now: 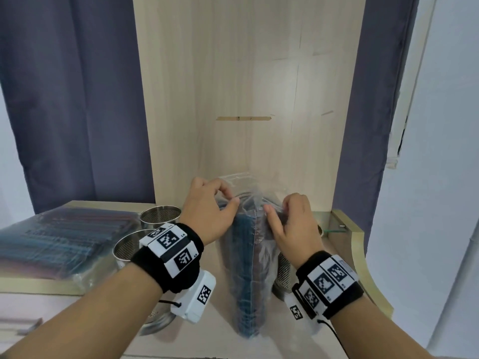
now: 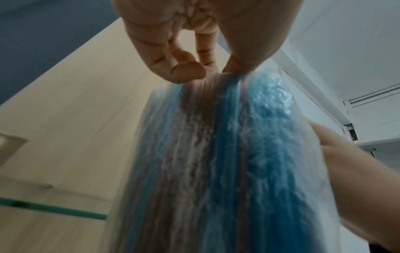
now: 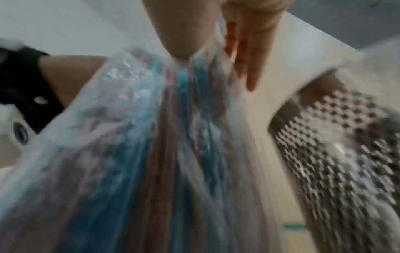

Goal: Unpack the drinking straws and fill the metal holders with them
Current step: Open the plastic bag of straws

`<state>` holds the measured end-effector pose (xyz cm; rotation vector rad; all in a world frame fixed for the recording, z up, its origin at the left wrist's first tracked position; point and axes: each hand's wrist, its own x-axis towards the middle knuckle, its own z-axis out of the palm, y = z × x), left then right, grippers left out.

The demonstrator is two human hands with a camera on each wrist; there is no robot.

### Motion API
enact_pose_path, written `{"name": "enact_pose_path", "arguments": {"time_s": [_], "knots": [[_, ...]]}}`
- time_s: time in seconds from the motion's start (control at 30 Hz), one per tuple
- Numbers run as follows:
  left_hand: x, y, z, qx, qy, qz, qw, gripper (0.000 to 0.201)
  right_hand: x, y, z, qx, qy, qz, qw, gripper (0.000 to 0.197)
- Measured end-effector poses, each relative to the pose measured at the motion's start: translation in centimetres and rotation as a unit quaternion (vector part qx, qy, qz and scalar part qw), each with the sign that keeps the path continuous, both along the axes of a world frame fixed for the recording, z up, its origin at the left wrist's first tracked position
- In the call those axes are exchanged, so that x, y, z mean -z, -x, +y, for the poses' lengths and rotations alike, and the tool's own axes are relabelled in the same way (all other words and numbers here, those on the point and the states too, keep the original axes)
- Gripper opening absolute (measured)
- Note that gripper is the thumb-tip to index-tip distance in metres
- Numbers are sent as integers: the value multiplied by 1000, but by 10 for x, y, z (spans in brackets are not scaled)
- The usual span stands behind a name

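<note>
Both forearms fill the bottom of the head view, wrist bands toward the camera, and between them stands the clear bag of straws [image 1: 246, 268], upright on the tabletop [image 1: 225, 340] with blue and brownish straws packed inside. Left hand [image 1: 211, 213] pinches the plastic near the bag's top between thumb and curled fingers; the right hand [image 1: 291, 224] pinches the opposite side, thumb on the film (its other fingers look straighter in the blurred wrist view). Perforated metal holders [image 1: 160, 216] wait just left of the bag, another holder [image 3: 337, 145] just right of it, and a second, flat pack of straws [image 1: 62, 237] lies further left. The likely risk: a sharp pull could split the film, or tip the tall bag, scattering straws or knocking a holder.
</note>
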<state>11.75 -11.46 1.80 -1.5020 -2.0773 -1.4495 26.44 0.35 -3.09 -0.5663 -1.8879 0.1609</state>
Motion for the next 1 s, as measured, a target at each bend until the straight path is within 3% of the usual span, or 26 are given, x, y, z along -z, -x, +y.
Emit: {"name": "enact_pose_path", "arguments": {"time_s": [0.13, 0.2, 0.27, 0.37, 0.43, 0.47, 0.6, 0.67, 0.73, 0.87, 0.93, 1.0], "knots": [[-4, 2, -3, 27, 8, 30, 999, 5, -12, 8, -15, 166, -148, -88, 971, 28], [-6, 5, -4, 34, 19, 39, 998, 7, -21, 10, -20, 113, -115, -117, 980, 26], [-3, 9, -3, 39, 0, 8, 999, 11, -24, 10, -17, 7, 2, -92, 996, 16], [11, 7, -1, 106, -87, -173, 975, 16, -13, 8, -8, -43, 94, 116, 988, 11], [25, 2, -3, 147, -119, -256, 948, 16, -2, 8, -8, -59, 109, 152, 981, 18], [32, 1, -5, 159, -121, -253, 947, 14, 4, 7, -10, -78, 113, 135, 981, 19], [48, 0, -12, 116, -62, -76, 988, 27, 13, -2, -16, -123, 49, 66, 989, 31], [48, 2, -14, 83, -80, -14, 993, 33, 12, -7, -11, -80, 6, 34, 996, 36], [48, 7, -14, 58, -97, 18, 993, 29, 9, -10, -3, -29, -17, 46, 998, 28], [53, 9, -14, 26, -101, 28, 994, 26, 14, -12, -5, -37, 13, 25, 999, 30], [60, 5, -19, 38, -89, 74, 993, 23, 25, -13, -11, -51, 50, -14, 997, 26], [70, 4, -23, 42, -60, 120, 990, 30, 31, -16, -17, -87, 126, 6, 988, 19]]}}
